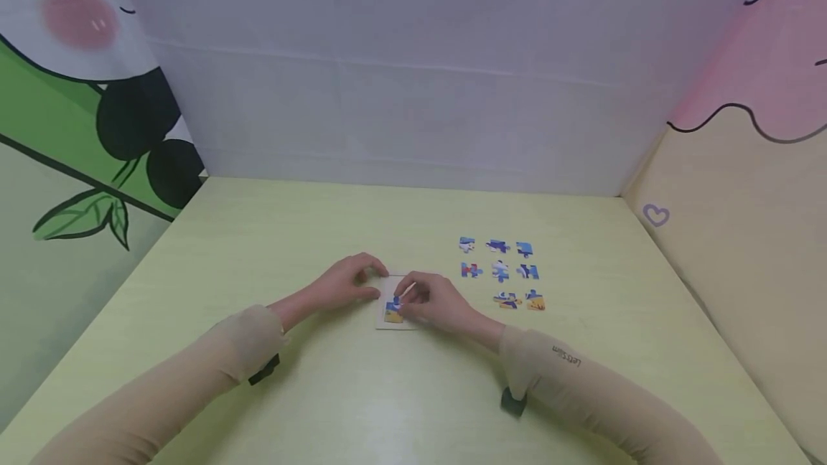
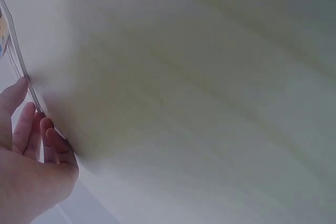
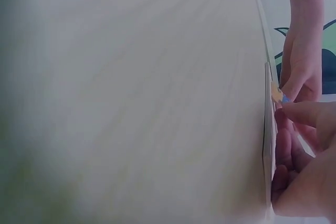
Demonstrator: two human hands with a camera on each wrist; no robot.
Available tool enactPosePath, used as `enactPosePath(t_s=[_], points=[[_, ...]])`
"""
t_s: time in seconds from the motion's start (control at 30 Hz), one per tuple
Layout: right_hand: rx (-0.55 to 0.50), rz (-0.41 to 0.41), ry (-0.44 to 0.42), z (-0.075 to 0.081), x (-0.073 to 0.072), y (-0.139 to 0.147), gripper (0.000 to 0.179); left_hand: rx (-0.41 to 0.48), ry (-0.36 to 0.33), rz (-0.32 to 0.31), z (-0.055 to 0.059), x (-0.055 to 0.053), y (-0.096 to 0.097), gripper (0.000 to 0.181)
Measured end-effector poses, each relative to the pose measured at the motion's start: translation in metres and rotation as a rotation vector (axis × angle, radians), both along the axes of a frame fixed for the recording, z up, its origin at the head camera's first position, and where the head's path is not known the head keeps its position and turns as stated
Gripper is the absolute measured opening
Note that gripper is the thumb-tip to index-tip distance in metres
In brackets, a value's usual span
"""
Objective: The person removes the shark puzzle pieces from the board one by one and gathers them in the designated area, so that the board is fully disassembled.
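Note:
A small pale puzzle tray [image 1: 381, 320] lies flat on the table in front of me. In its lower left part sits a blue-and-orange jigsaw piece [image 1: 393, 313]. My left hand [image 1: 342, 284] rests at the tray's left side, thumb and fingertips touching its edge, as the left wrist view also shows. Over the tray, my right hand [image 1: 434, 300] has its thumb and index finger brought together at a jigsaw piece [image 3: 284, 98], pinching at its blue part. The right hand covers much of the tray's right side.
Several loose jigsaw pieces [image 1: 500, 270] lie in rough rows on the table right of the tray. A pale yellow table [image 1: 400, 400] spreads around both arms. A plain backdrop [image 1: 413, 92] stands at the back, with printed panels on either side.

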State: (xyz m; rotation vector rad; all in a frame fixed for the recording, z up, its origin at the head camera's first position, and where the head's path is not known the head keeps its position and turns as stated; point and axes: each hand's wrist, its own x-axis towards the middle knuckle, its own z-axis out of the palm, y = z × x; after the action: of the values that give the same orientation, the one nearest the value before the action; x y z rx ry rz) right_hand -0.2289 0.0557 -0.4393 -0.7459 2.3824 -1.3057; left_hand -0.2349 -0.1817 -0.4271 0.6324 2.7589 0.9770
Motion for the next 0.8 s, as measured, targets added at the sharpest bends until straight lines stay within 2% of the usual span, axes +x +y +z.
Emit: enactPosePath(t_s=[0.33, 0.57, 0.8], points=[[-0.028, -0.060, -0.024, 0.014, -0.003, 0.014, 0.017, -0.010, -0.001, -0.003, 0.001, -0.001, 0.003, 0.036], [0.023, -0.105, 0.022, 0.020, -0.013, 0.039, 0.020, -0.023, -0.009, 0.012, 0.000, -0.002, 0.003, 0.033], [0.079, -0.103, 0.075, 0.019, -0.021, 0.067, 0.022, -0.010, 0.006, 0.007, 0.000, -0.001, 0.002, 0.032]])
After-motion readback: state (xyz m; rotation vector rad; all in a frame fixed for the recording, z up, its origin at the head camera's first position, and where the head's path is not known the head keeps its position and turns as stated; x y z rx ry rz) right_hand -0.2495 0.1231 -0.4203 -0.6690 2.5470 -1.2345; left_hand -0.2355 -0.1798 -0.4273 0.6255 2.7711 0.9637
